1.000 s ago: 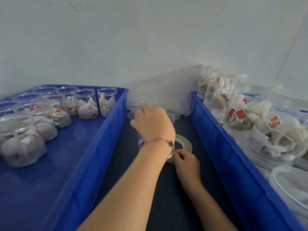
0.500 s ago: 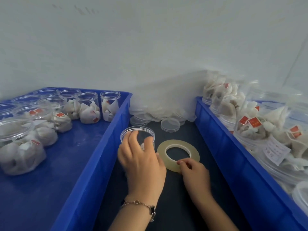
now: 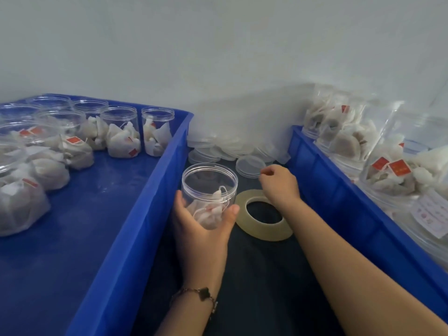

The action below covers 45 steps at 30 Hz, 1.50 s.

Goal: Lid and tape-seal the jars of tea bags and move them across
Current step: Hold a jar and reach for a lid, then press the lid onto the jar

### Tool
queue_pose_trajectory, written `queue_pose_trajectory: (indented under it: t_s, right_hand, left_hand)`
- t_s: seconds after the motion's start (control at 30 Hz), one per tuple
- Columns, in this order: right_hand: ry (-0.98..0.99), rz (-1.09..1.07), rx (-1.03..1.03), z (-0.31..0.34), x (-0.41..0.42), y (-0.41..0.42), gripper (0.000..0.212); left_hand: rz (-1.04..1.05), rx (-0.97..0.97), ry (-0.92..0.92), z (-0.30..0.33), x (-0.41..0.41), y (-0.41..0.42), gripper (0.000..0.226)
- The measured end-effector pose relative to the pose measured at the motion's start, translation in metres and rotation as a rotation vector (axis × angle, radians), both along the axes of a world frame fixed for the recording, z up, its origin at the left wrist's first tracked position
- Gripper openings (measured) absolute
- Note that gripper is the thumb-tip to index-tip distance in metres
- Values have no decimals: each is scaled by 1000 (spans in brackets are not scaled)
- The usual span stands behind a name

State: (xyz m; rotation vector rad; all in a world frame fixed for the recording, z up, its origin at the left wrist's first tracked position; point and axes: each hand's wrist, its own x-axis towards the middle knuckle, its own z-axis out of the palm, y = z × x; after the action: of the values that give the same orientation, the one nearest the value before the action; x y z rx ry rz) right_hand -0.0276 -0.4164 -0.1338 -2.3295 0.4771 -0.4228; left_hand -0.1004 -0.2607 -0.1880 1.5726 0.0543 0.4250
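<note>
Dark tabletop (image 3: 261, 282), jar (image 3: 209, 190) in left hand (image 3: 201, 229)

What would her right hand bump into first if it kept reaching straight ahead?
Most likely the loose clear lid lying just beyond the right hand, then the pile of lids; depth is hard to judge.

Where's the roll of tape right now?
The tape roll lies flat on the dark surface between the two blue bins, just right of the jar in the left hand, under the right wrist.

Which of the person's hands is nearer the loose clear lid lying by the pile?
Right. The right hand reaches just beside the lid; the left hand sits lower, gripping the jar.
</note>
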Motion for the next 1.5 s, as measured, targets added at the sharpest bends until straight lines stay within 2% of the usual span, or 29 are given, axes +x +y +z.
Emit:
queue_pose_trajectory:
  t_s: [0.1,0.3,0.4,0.47,0.53,0.6,0.63,0.7,0.73,0.8,0.87,0.9,1.0,1.07,1.2,1.33,1.5]
  right_hand:
    - [112,109,-134,-19,28,-2,46]
    - [279,265,-416,-27,71,-6,70]
    - [349,320,-523,-27,75,-4,68]
    - [263,257,-571,-27,70,-3,54]
    - [39,123,-720,-26,64,2,38]
    - [-92,76,-763,-27,61,4,39]
    - [-37,109,-711,-27,63,2,49]
    - [240,227,-554,-26,67,1,70]
    - [350,271,-502,-27,69,1,70]
    - [386,295,-473,-30,72,2,53]
    - [226,230,-401,-28,71,7,40]
    - [108,187,-301,-22,70,12,38]
    - [-296,114,224,7,46,31,35]
    - [-461,218,466,24,11,45,24]
    - [-482,432,473,28,-63,57,24]
    - [-428,389,367,19,-100,52,36]
    - [-469,299,299,9,-107,50,34]
  left_hand:
    - [-61,-39,-16,0,6,1,116]
    - [-120,-104,-11,-5,13,-1,116]
    - [-118,-122,-19,-7,14,-2,116]
    - [-116,-124,-26,-7,15,-2,114]
    - [-108,-125,-26,-8,15,-3,114]
    - [-104,-127,-28,-8,15,-3,116]
    - [-105,-128,-30,-7,14,-3,117]
    - [-100,-115,-34,-7,14,-3,117]
    - [-95,-101,-36,-7,15,-3,116]
    - [-92,-84,-37,-8,15,-3,113]
    - [-105,-87,-37,-8,14,-2,113]
    - [-110,-91,-37,-8,14,-2,113]
    - [-111,-97,-34,-7,15,-1,111]
    - [-138,-117,-9,-5,14,-2,108]
    - [-278,-157,62,2,9,-3,91]
    - [-380,-79,104,10,0,-7,78]
    - [-427,-84,124,14,-1,-7,73]
